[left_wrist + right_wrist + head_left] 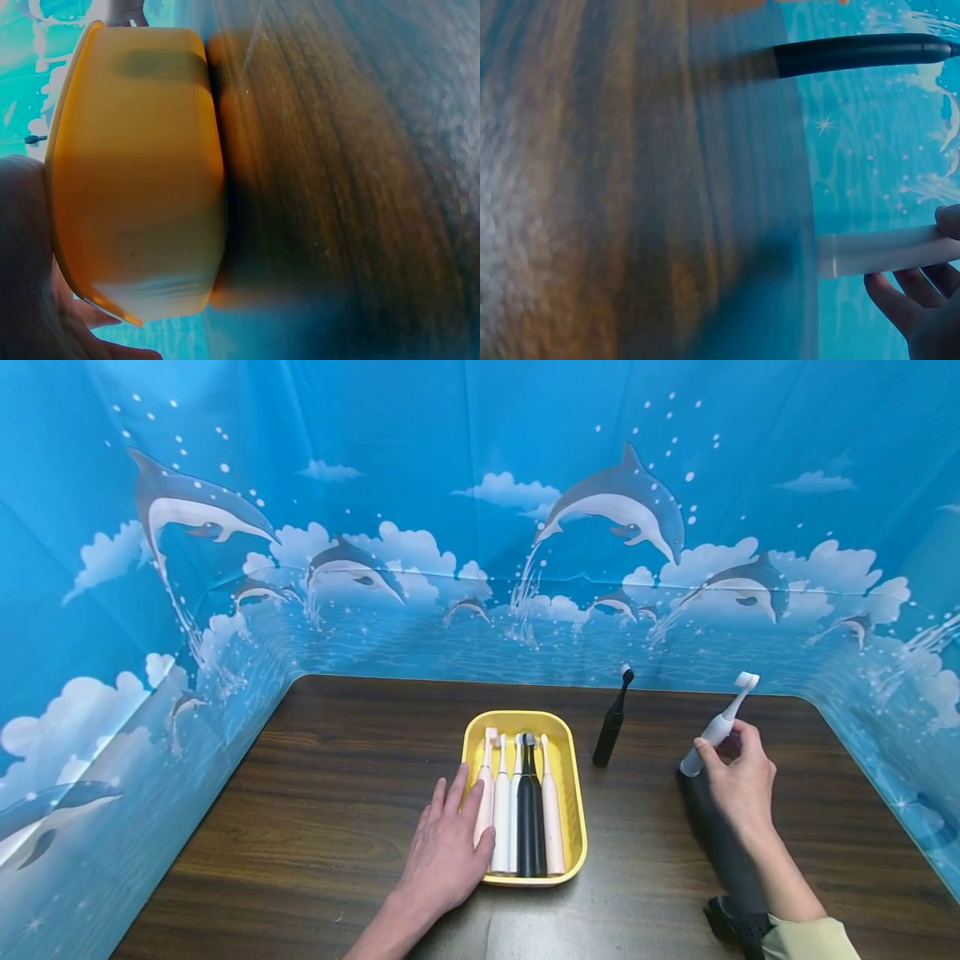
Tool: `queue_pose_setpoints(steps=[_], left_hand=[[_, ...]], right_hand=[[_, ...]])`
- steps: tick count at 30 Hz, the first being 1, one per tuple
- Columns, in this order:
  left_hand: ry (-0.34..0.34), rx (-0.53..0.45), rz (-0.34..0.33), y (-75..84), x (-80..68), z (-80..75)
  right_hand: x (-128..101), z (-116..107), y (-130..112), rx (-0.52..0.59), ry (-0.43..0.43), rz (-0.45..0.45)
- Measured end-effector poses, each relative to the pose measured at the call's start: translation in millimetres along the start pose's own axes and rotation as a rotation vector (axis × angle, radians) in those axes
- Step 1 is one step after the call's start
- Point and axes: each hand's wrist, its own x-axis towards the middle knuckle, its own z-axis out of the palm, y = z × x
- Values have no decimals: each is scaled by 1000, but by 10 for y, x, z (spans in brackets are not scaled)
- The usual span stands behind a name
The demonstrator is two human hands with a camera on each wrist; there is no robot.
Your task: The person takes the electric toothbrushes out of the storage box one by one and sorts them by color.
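My right hand [741, 777] pinches a white electric toothbrush [718, 727] by its handle, thumb on one side and fingers on the other. The brush stands nearly upright, head up, its base close over the table at the right. With fingers extended, my left hand [448, 852] rests on the left edge of a yellow basket [579, 827]. Inside lie several electric toothbrushes side by side, heads pointing away: a pink one [484, 793] at the left, white ones [502, 818], black ones [532, 818] and another pink one [552, 818]. The left wrist view shows the basket's side wall [142, 172].
A black electric toothbrush [611, 727] stands upright between the basket and my right hand. The dark wooden table [337, 793] ends at a blue dolphin-print cloth [420, 485] at the back and sides.
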Motion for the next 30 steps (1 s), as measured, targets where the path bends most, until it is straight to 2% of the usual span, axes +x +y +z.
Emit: queue_pose_setpoints(steps=[7, 14, 30], left_hand=[[8, -4, 4, -9, 2, 14], [7, -5, 4, -11, 4, 14], [3, 3, 2, -6, 3, 13]], right_hand=[[7, 36, 69, 8, 38, -26], [12, 46, 114, 1, 51, 8], [45, 9, 103, -20, -46, 67]])
